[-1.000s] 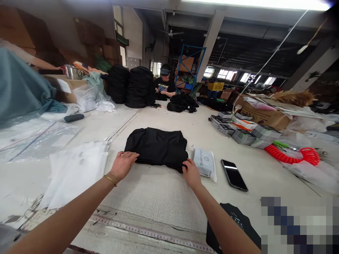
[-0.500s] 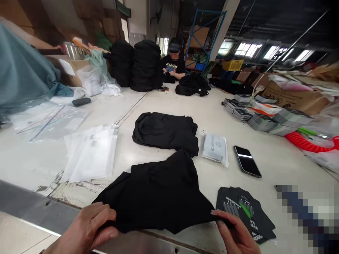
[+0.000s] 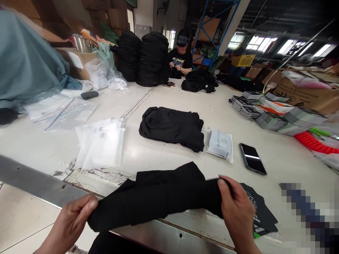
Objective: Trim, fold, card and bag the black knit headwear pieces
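Note:
A piece of black stretchy fabric [image 3: 159, 201] spans the space between my hands at the table's front edge. My left hand [image 3: 72, 218] pinches its left end between thumb and fingers. At the other end my right hand [image 3: 235, 208] grips the cloth, fingers wrapped behind it. Part of the fabric lies on the table beyond the stretched band. A folded black cloth pile [image 3: 172, 128] sits farther back. Dark printed cards [image 3: 263, 215] lie fanned out, partly behind my right hand.
White plastic bags [image 3: 102, 146] lie at left. A packed pouch [image 3: 220, 144] and a phone [image 3: 253, 158] are at right, near bundled card stacks [image 3: 270, 121]. Tall black fabric stacks [image 3: 153, 60] stand at the back beside a co-worker [image 3: 181, 58] handling dark cloth.
Both hands have lifted the fabric's near edge and pulled it into a narrower band. My right hand has risen and closed more fully around its end. The view has shifted slightly.

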Tool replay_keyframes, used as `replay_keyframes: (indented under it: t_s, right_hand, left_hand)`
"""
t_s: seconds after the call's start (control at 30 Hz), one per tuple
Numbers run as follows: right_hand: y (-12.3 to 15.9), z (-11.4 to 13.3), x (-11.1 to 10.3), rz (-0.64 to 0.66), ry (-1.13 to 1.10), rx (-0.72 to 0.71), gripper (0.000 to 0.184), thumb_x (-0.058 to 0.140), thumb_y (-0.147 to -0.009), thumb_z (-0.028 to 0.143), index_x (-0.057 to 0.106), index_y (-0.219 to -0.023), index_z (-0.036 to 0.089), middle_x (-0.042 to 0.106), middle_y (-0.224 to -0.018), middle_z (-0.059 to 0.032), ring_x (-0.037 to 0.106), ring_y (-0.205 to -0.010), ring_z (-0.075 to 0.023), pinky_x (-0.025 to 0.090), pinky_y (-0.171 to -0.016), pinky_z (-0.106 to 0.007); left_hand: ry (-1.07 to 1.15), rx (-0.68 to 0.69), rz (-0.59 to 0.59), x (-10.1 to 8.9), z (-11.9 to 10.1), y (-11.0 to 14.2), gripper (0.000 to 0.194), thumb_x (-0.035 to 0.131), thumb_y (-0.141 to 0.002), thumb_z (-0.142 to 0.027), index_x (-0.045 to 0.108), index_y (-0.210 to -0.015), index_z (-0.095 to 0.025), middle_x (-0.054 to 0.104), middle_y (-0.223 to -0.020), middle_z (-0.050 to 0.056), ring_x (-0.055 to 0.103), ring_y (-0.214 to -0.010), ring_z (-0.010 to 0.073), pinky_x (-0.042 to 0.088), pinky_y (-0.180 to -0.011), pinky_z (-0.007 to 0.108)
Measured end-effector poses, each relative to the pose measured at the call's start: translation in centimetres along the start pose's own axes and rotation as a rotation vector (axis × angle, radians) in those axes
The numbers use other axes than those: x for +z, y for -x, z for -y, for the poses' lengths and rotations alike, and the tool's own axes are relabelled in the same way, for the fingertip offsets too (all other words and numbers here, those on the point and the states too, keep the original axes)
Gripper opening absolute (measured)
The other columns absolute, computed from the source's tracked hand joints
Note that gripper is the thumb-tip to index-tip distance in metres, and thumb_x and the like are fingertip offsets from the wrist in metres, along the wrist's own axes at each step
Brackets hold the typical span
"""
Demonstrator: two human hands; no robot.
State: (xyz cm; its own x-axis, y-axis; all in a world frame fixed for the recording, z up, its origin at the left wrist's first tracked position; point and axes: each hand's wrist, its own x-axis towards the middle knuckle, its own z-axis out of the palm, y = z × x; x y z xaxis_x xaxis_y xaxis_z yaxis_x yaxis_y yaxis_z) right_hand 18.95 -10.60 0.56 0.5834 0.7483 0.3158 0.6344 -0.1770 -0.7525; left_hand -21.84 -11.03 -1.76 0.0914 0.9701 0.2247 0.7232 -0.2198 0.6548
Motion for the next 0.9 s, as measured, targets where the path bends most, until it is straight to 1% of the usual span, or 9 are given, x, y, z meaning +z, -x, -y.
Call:
replay_keyframes:
  t_s: [0.13,0.23,0.4,0.47,0.53,0.6,0.67,0.77,0.9]
  right_hand:
    - [-3.4,-0.1,5.9,0.2,0.061,-0.192,0.036,0.042,-0.087,0.045,0.062,-0.103,0.019,0.067,-0.102,-0.0081,0.062,-0.094,-0.024,0.045,-0.088,-0.038]
    - [-4.2,-1.1,9.1,0.264,0.109,-0.208,0.035,0.045,-0.085,0.041,0.062,-0.105,0.017,0.067,-0.101,-0.0131,0.062,-0.091,-0.0287,0.047,-0.083,-0.045]
    - [-2.4,-1.3,7.2,0.253,0.145,-0.34,0.044,0.041,-0.088,0.04,0.048,-0.124,0.015,0.056,-0.12,-0.0165,0.051,-0.112,-0.0307,0.044,-0.091,-0.049]
    - [-0.4,-0.3,5.8,0.221,0.155,-0.441,0.043,0.042,-0.089,0.036,0.046,-0.126,0.016,0.053,-0.124,-0.0162,0.046,-0.117,-0.03,0.041,-0.095,-0.051]
    - [2.2,1.2,5.3,0.231,0.148,-0.555,0.041,0.044,-0.089,0.031,0.045,-0.128,0.019,0.048,-0.131,-0.0149,0.044,-0.121,-0.0289,0.04,-0.098,-0.051]
    - [4.7,2.5,6.0,0.324,0.133,-0.698,0.043,0.047,-0.088,0.027,0.045,-0.13,0.02,0.043,-0.137,-0.0131,0.039,-0.126,-0.029,0.038,-0.1,-0.05]
    - [6.1,2.8,7.3,0.457,0.139,-0.791,0.045,0.049,-0.086,0.025,0.045,-0.131,0.021,0.04,-0.141,-0.0119,0.035,-0.13,-0.0299,0.036,-0.102,-0.051]
    - [5.2,1.2,8.6,0.544,0.196,-0.72,0.042,0.047,-0.088,0.026,0.049,-0.128,0.018,0.047,-0.136,-0.0135,0.038,-0.128,-0.0308,0.036,-0.102,-0.054]
    - [2.1,-1.4,7.4,0.374,0.236,-0.48,0.039,0.04,-0.091,0.031,0.054,-0.121,0.012,0.055,-0.127,-0.0178,0.044,-0.124,-0.0321,0.039,-0.099,-0.056]
  left_hand:
    - [-0.024,-0.289,0.03,1.6,-0.2,-3.0,0.042,0.038,-0.088,-0.049,0.061,-0.069,-0.02,0.06,-0.055,-0.002,0.057,-0.054,0.0162,0.045,-0.045,0.021]
    - [-0.037,-0.363,0.112,2.3,-0.2,-4.6,0.039,0.039,-0.087,-0.052,0.064,-0.081,-0.022,0.066,-0.064,-0.002,0.064,-0.065,0.019,0.049,-0.053,0.022]
    - [-0.224,-0.316,0.167,1.6,0.0,-4.6,0.034,0.042,-0.086,-0.052,0.06,-0.098,-0.025,0.069,-0.07,-0.002,0.065,-0.059,0.0184,0.048,-0.05,0.024]
    - [-0.314,-0.225,0.052,1.6,-1.0,-4.6,0.036,0.043,-0.086,-0.052,0.058,-0.104,-0.025,0.07,-0.081,0.002,0.066,-0.064,0.0202,0.05,-0.053,0.027]
    - [-0.339,-0.022,-0.031,2.6,-2.7,-4.9,0.039,0.043,-0.086,-0.051,0.056,-0.113,-0.025,0.067,-0.103,0.006,0.066,-0.087,0.0231,0.053,-0.07,0.032]
    - [-0.331,0.229,0.033,4.4,-4.7,-5.3,0.044,0.043,-0.087,-0.049,0.049,-0.125,-0.027,0.055,-0.128,0.007,0.054,-0.113,0.0245,0.047,-0.091,0.037]
    - [-0.354,0.422,0.206,6.6,-6.1,-5.6,0.052,0.044,-0.088,-0.049,0.038,-0.136,-0.031,0.04,-0.142,0.005,0.04,-0.127,0.0261,0.037,-0.102,0.043]
    - [-0.425,0.493,0.385,8.9,-6.3,-6.0,0.06,0.043,-0.087,-0.052,0.026,-0.141,-0.034,0.03,-0.148,0.006,0.029,-0.134,0.03,0.031,-0.104,0.049]
    - [-0.443,0.431,0.426,9.6,-5.3,-6.0,0.061,0.041,-0.088,-0.052,0.02,-0.142,-0.035,0.025,-0.149,0.006,0.022,-0.136,0.0307,0.028,-0.105,0.052]
